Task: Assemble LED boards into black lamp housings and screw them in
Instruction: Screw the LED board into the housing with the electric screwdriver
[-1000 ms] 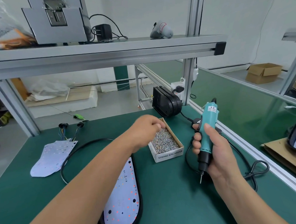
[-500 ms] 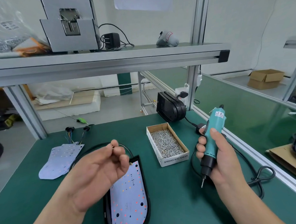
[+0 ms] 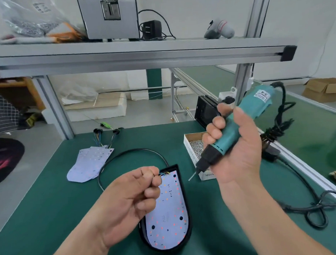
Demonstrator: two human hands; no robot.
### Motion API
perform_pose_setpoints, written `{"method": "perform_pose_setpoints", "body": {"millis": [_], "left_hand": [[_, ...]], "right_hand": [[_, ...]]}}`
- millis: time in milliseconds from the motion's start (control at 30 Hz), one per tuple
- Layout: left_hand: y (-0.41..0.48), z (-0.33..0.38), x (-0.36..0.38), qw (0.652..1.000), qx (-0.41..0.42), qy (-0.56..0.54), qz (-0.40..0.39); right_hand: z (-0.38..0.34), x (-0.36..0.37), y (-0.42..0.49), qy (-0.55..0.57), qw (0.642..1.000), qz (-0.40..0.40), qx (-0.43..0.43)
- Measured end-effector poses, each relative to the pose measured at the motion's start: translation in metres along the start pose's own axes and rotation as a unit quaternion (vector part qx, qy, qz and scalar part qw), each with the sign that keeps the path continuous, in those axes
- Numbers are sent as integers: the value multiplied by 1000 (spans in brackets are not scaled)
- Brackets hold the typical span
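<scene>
A black lamp housing (image 3: 186, 205) lies on the green mat in front of me with a white LED board (image 3: 169, 219) seated inside it. My left hand (image 3: 128, 201) hovers over the housing's near-left side, fingers curled, thumb and forefinger pinching what looks like a small screw (image 3: 153, 177). My right hand (image 3: 234, 146) grips a teal electric screwdriver (image 3: 239, 124), raised above the mat with its bit (image 3: 191, 177) angled down-left toward my left fingertips. A cardboard box of screws (image 3: 194, 147) sits behind the screwdriver, partly hidden.
Spare LED boards (image 3: 88, 165) with coloured wires lie at the back left. The housing's black cable (image 3: 126, 153) loops behind it. The screwdriver cord (image 3: 299, 204) trails along the right edge. A black power unit (image 3: 205, 111) stands by the aluminium post, under an overhead shelf (image 3: 141, 55).
My left hand came back from the screw box to above the housing with something pinched. My right hand lifted the screwdriver and tilted its bit toward my left fingers.
</scene>
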State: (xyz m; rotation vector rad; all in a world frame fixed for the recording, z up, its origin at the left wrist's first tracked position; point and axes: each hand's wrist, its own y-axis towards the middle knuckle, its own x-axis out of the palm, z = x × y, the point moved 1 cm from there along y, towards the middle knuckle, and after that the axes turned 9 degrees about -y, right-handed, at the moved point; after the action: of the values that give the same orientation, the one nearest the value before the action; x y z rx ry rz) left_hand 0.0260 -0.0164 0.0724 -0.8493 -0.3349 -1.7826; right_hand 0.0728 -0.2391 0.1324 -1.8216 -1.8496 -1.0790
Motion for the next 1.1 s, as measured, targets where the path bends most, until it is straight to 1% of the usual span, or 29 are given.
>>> {"method": "perform_pose_setpoints", "body": {"millis": [100,233,400,833,1100], "left_hand": [[-1,-5,-4,998,16,59,14],[-2,-7,-12,993,29,106,39],[-4,-9,-15,984,41,173,24],[-6,-15,-13,967,66,243,23],[-6,-16,-12,966,63,250,21]], "right_hand": [[23,8,2,3,1000,8,18],[43,6,-3,8,1000,9,19],[45,0,-9,11,1000,5,27],[50,-3,-15,-4,999,-15,43],[50,-5,-15,-11,999,-23,48]]}}
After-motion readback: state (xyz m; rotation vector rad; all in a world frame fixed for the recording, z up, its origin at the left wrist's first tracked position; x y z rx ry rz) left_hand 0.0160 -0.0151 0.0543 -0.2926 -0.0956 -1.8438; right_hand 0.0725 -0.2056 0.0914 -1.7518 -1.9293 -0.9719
